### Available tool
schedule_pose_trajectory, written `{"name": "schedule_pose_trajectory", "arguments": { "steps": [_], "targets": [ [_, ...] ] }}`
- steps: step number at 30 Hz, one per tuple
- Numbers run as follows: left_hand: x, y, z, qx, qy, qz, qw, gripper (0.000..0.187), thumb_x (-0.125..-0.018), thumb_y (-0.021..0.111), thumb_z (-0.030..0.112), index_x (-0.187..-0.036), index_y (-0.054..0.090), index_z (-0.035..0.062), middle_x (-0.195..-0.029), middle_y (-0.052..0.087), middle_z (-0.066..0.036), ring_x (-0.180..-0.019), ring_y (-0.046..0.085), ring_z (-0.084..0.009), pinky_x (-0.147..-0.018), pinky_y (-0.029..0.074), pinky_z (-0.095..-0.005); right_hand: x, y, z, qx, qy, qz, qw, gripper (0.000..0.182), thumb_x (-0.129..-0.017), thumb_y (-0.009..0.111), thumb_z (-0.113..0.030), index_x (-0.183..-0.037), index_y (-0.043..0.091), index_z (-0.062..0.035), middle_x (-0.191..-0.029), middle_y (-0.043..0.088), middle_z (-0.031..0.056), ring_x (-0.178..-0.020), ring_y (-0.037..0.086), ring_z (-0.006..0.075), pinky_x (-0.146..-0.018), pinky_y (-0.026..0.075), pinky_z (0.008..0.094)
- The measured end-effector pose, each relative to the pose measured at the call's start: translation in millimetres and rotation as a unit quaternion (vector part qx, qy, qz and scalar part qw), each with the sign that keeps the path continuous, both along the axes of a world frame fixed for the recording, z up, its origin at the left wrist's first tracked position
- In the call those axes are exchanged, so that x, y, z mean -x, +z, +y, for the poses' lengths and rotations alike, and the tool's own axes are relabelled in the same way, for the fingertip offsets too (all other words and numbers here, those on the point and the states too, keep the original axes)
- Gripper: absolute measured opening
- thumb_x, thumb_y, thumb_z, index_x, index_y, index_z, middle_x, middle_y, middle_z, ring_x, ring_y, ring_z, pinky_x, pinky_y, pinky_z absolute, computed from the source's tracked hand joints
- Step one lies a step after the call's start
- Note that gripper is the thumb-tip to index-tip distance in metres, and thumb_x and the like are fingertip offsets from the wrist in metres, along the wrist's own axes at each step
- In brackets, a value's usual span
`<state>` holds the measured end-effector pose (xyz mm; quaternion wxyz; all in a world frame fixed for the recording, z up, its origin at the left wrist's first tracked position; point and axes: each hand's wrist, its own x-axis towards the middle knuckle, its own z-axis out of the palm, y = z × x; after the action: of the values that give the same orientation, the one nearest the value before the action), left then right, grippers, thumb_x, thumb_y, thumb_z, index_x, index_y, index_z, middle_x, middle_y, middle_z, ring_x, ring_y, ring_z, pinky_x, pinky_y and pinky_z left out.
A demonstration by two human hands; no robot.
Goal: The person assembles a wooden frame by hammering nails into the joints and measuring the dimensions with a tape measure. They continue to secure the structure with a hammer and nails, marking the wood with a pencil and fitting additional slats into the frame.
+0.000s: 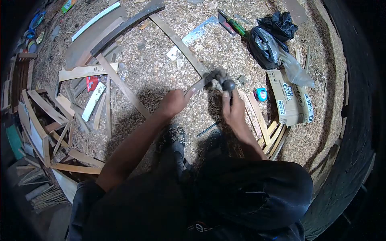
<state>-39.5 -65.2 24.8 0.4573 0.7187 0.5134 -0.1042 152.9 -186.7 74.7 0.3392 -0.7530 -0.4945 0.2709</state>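
Observation:
My left hand [175, 101] is closed round a light, flat bar [196, 86] that slants up to the right. The bar's far end meets a dark, motion-blurred block [214, 76] low over the shavings. Close by on the right, my right hand [234, 107] grips a dark tool with a round ball-shaped knob [228, 85], fingers just below the ball. I cannot tell what kind of tool it is. A long wooden strip [177, 42] runs from the upper left down to the blurred block. Below the hands, a thin dark rod [208, 128] lies between my shoes.
Wood shavings cover the floor. Right of my hands are a tape measure [261, 94], a flattened cardboard box [286, 96] and black plastic bags [265, 46]. A green-handled tool [236, 27] lies farther back. Wooden offcuts [48, 106] pile up at left, near a dark curved piece [128, 28].

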Motion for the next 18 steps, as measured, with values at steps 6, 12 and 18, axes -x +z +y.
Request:
{"name": "schedule_pose_trajectory", "arguments": {
  "steps": [6,12,18],
  "targets": [
    [22,-19,1,0.088,-0.005,-0.149,0.985,0.046,-0.094,0.058,0.040,-0.093,0.071,-0.0045,-0.086,0.072,-0.021,-0.078,0.071,-0.0294,-0.070,0.053,-0.0443,17,12,-8,-0.079,0.224,-0.073,0.969,0.024,-0.098,0.058,-0.025,-0.110,0.056,-0.0043,-0.081,0.066,0.0207,-0.065,0.066,0.0381,-0.055,0.053,0.0448],
    [0,-3,2,0.033,0.002,0.021,0.999,0.075,-0.098,0.042,0.062,-0.092,0.070,-0.0067,-0.089,0.068,-0.030,-0.088,0.068,-0.0455,-0.078,0.052,-0.0507,-19,-7,17,0.040,0.079,-0.095,0.991,0.021,-0.100,0.054,-0.023,-0.105,0.051,-0.0026,-0.071,0.062,0.0249,-0.063,0.063,0.0450,-0.054,0.048,0.0496],
    [-1,4,3,0.058,0.024,0.015,0.998,0.074,-0.098,0.042,0.061,-0.091,0.070,-0.0068,-0.090,0.067,-0.032,-0.090,0.068,-0.0456,-0.081,0.052,-0.0511,-4,37,24,-0.119,0.009,0.000,0.993,0.022,-0.103,0.048,-0.018,-0.112,0.052,0.0014,-0.064,0.056,0.0124,-0.054,0.056,0.0227,-0.050,0.042,0.0351]
  ]
}}
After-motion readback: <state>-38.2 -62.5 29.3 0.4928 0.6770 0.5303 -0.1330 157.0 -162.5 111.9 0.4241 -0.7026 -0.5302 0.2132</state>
